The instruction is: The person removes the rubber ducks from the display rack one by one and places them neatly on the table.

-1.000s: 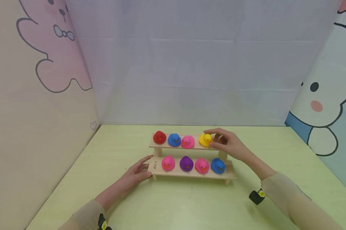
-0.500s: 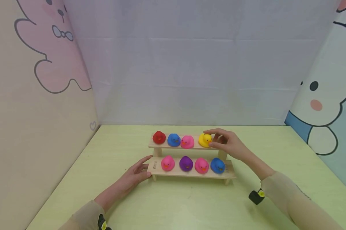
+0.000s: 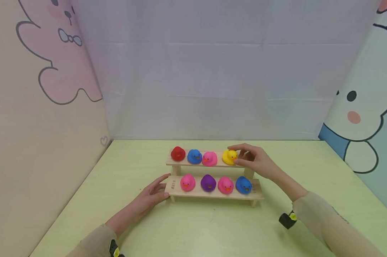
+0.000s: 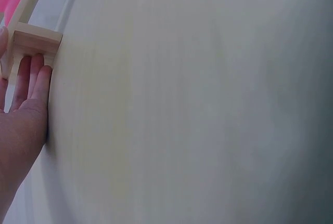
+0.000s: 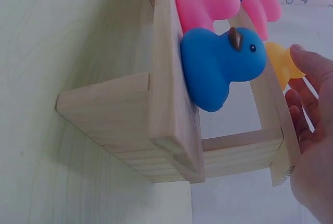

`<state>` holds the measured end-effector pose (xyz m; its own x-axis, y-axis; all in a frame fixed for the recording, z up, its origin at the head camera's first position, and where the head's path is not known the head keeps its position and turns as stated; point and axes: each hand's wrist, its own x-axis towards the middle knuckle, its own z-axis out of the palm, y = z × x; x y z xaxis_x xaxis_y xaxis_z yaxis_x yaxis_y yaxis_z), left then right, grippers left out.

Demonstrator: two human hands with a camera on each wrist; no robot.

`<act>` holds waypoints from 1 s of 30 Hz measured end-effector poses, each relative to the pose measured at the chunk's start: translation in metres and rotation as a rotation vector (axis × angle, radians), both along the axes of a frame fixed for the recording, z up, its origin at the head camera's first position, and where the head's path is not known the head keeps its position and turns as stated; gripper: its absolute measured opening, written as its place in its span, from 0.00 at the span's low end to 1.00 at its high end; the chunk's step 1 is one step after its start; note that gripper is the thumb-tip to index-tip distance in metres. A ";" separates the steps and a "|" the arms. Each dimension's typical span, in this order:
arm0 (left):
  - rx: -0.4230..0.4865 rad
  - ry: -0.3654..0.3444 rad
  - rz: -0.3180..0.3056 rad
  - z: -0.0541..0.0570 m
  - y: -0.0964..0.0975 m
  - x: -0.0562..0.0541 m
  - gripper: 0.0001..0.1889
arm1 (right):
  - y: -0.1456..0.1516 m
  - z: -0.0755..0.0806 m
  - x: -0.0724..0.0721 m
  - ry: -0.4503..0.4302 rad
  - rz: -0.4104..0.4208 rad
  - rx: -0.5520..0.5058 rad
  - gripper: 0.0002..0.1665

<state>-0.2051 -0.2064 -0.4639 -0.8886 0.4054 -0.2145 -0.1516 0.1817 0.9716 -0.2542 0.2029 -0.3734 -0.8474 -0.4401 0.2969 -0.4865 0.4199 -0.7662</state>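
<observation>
Yellow rubber duck (image 3: 228, 157) is up top on a two-tier pale wooden stand (image 3: 198, 189), near the right end, pinched between thumb and curled fingers of the right hand (image 3: 257, 161), bill kinda facing it. Left hand (image 3: 152, 192) is further off, gripping the stand's lower left end.

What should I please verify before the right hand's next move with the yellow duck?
1. Right hand gripping the yellow duck: ok.
2. Grip firmness: cannot tell.
3. Left hand holding the left end of the wooden rack: ok.
4. Four lower ducks upright: ok.
5. Visible gap between yellow duck and upper pink duck: ok.
6. Upper row evenly spaced: not ok; upper blue duck and upper pink duck sit close together.
</observation>
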 end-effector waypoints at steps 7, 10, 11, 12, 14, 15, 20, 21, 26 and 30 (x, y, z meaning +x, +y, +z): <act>0.001 -0.009 0.004 0.000 0.000 0.000 0.36 | 0.000 0.001 0.000 0.003 0.009 -0.008 0.24; 0.001 -0.012 0.007 0.000 0.000 0.000 0.36 | 0.000 0.000 -0.001 0.009 0.015 -0.011 0.24; 0.004 -0.013 0.008 0.000 0.000 0.001 0.37 | 0.000 0.000 -0.001 0.009 0.018 -0.012 0.23; 0.004 -0.013 0.009 0.000 0.000 0.001 0.37 | 0.000 0.000 -0.001 0.008 0.020 -0.012 0.23; 0.006 -0.014 0.009 0.000 0.000 0.001 0.37 | 0.000 0.001 -0.001 0.008 0.025 -0.012 0.23; 0.009 -0.013 0.009 0.000 0.000 0.001 0.37 | 0.000 0.001 -0.001 0.006 0.025 -0.012 0.23; 0.009 -0.012 0.002 -0.001 0.000 0.001 0.36 | 0.002 0.004 -0.001 0.002 0.022 -0.017 0.24; 0.010 -0.010 -0.001 -0.001 0.000 0.001 0.36 | 0.003 0.005 -0.002 0.002 0.020 -0.017 0.24; 0.017 -0.003 -0.010 0.000 -0.001 0.001 0.36 | 0.009 0.006 -0.004 0.028 0.011 -0.015 0.25; 0.022 -0.002 -0.015 0.000 -0.001 0.000 0.36 | 0.017 0.006 -0.007 0.072 -0.020 -0.001 0.24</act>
<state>-0.2048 -0.2072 -0.4638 -0.8818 0.4235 -0.2075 -0.1512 0.1630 0.9750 -0.2611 0.2198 -0.3673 -0.8326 -0.4229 0.3576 -0.5317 0.4297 -0.7298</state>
